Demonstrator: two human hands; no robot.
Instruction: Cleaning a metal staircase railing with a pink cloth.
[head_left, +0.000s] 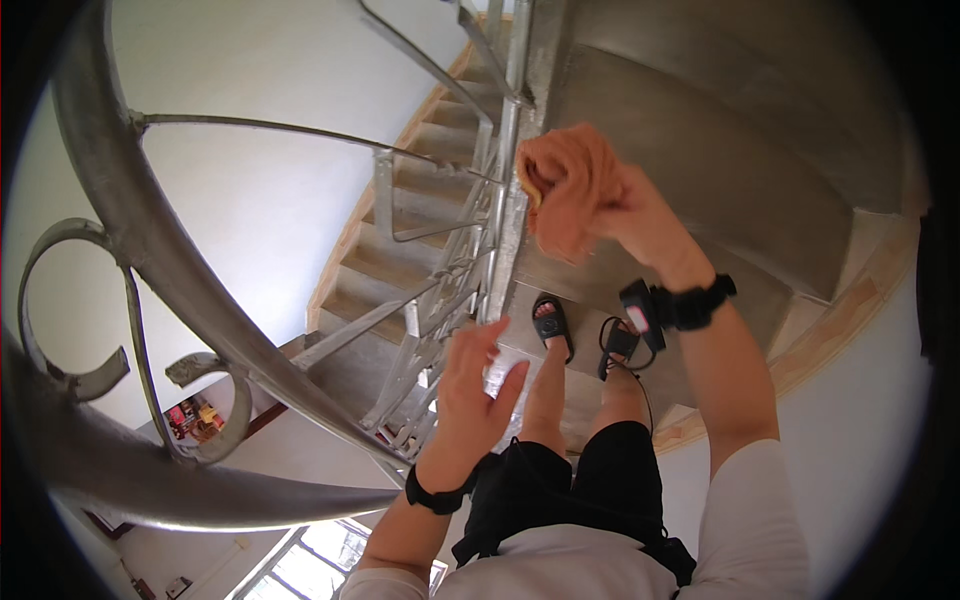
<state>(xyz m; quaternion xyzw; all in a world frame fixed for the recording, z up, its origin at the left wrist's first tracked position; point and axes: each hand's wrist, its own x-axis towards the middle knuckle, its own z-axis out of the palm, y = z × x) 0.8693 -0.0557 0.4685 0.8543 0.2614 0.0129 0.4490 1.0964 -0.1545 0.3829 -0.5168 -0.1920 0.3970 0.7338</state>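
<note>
A crumpled orange-brown cloth (574, 187) is gripped in my right hand (637, 214), held out over the stairs to the right of the railing. Folds of the cloth hide most of that hand's fingers. My left hand (472, 382) holds nothing, its thumb and fingers apart, close beside the railing's metal bars (442, 300); whether it touches them I cannot tell. A thick, curved metal handrail (187, 255) with scrollwork (75, 232) sweeps across the left side. Black straps circle both wrists, and a small device (643, 313) sits at the right one.
My feet in black sandals (551, 319) stand on a grey stair tread (517, 352). Beyond the railing, another flight of steps (397, 262) curves along a white wall (247, 60). A window (307, 559) lies at the bottom left. A cable hangs near my right leg.
</note>
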